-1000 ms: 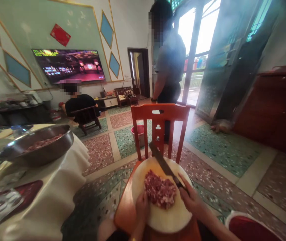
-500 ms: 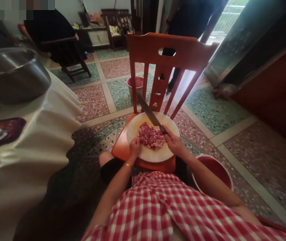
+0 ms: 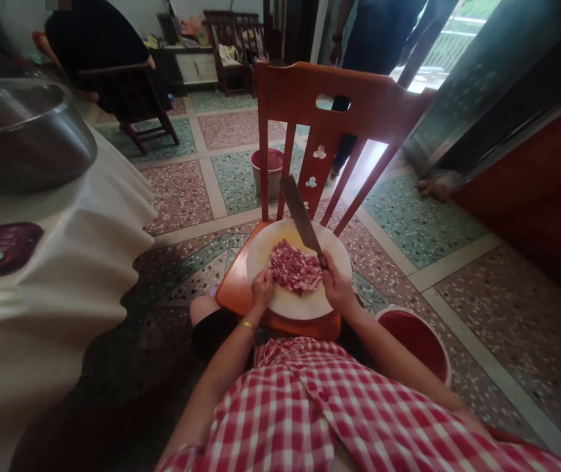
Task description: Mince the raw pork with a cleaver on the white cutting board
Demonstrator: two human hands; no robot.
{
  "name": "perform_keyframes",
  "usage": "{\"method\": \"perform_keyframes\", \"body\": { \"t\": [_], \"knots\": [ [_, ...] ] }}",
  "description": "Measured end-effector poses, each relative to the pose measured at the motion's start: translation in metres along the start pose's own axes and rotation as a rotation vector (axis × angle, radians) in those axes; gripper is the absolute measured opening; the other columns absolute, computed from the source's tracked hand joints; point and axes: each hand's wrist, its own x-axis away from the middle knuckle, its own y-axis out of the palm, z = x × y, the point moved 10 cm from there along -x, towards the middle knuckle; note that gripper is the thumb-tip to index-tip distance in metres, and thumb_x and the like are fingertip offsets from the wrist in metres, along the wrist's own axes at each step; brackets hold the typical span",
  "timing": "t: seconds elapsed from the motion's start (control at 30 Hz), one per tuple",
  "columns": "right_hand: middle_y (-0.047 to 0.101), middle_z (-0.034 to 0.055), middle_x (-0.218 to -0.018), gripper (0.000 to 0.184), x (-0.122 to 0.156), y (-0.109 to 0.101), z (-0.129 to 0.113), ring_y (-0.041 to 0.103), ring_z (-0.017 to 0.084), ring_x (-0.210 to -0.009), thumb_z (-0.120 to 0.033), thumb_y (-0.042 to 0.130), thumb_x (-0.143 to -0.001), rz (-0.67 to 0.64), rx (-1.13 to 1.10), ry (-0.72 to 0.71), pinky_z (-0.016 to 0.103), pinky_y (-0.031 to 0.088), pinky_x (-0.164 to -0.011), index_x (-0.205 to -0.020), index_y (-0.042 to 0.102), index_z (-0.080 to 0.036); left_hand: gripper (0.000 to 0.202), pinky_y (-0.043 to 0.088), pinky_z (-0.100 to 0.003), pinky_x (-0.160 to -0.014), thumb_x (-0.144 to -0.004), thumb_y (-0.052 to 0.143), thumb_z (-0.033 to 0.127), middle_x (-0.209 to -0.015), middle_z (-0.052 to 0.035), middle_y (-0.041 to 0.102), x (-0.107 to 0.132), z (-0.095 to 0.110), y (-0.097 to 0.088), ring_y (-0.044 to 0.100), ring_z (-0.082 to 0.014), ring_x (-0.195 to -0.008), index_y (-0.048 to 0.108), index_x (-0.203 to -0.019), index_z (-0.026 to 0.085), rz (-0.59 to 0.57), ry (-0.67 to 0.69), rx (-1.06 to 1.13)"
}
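Observation:
A round, pale cutting board (image 3: pixel 288 308) lies on the seat of a wooden chair in front of me. Chopped raw meat (image 3: pixel 294 267) is heaped in its middle. My right hand (image 3: pixel 340 288) is wrapped round the handle of a cleaver (image 3: pixel 303 215) at the board's right side. The blade is raised above the far part of the board, pointing away and to the left. My left hand (image 3: pixel 262 288) is closed at the board's left edge, beside the meat; whatever its fingers hold is hidden.
The chair's slatted back (image 3: pixel 310 118) rises behind the board. A red-lined bucket (image 3: pixel 415 344) stands by my right leg, another bucket (image 3: pixel 267 174) beyond the chair. At left, a cloth-covered table (image 3: pixel 113 216) bears a large metal pot (image 3: pixel 29 144). Two people are farther off.
The cleaver has swung to point more directly away from me, its blade tip shifting right. My left hand stays closed by the meat. The view has shifted slightly.

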Motion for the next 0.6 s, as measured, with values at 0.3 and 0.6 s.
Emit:
{"method": "perform_keyframes", "body": {
  "t": [0.3, 0.6],
  "knots": [
    [0.063, 0.0061, -0.114, 0.048, 0.0, -0.008, 0.003, 0.06, 0.021, -0.103, -0.03, 0.032, -0.092, -0.05, -0.021, 0.031, 0.032, 0.046, -0.088, -0.14, 0.033, -0.023, 0.033, 0.032, -0.023, -0.06, -0.087, 0.032, 0.034, -0.059, 0.0002, 0.048, -0.001, 0.0, 0.001, 0.042, -0.0115, -0.059, 0.046, -0.062, 0.019, -0.005, 0.024, -0.014],
    [0.065, 0.0083, -0.111, 0.047, 0.01, 0.043, 0.054, 0.057, 0.024, -0.107, -0.028, 0.034, -0.089, -0.177, -0.051, 0.17, 0.039, 0.046, -0.088, -0.136, 0.039, -0.022, 0.033, 0.034, -0.022, -0.06, -0.087, 0.033, 0.033, -0.059, 0.0011, 0.049, 0.003, -0.004, 0.002, 0.043, -0.0107, -0.059, 0.047, -0.061, 0.018, -0.006, -0.016, 0.005]
  ]
}}
